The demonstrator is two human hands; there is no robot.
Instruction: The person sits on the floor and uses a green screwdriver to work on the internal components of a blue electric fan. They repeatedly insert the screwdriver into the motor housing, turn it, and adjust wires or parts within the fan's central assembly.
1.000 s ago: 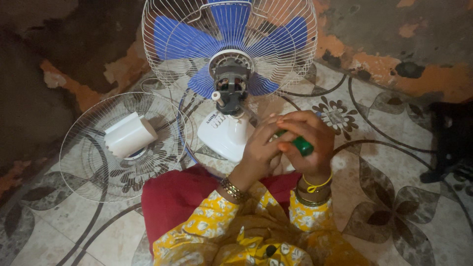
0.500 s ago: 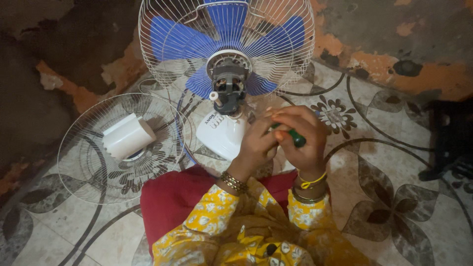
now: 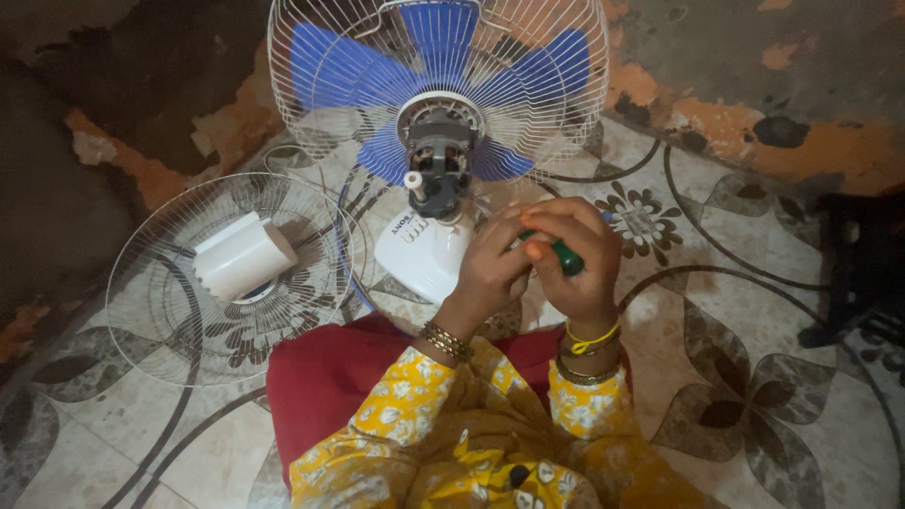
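Observation:
A table fan with blue blades and a white wire rear guard stands on the floor in front of me, its bare motor facing me above a white base. My right hand is wrapped around a green-handled screwdriver, just right of the motor. My left hand is pressed against the right hand and the fan's neck, its fingers curled; what it pinches is hidden.
The detached front wire guard lies flat on the patterned tile floor at left, with a white motor cover resting on it. A dark object stands at the right edge. A red cloth covers my lap.
The view has shifted slightly. Both hands stay together at the fan's neck, and the screwdriver has been lifted a little closer to the motor.

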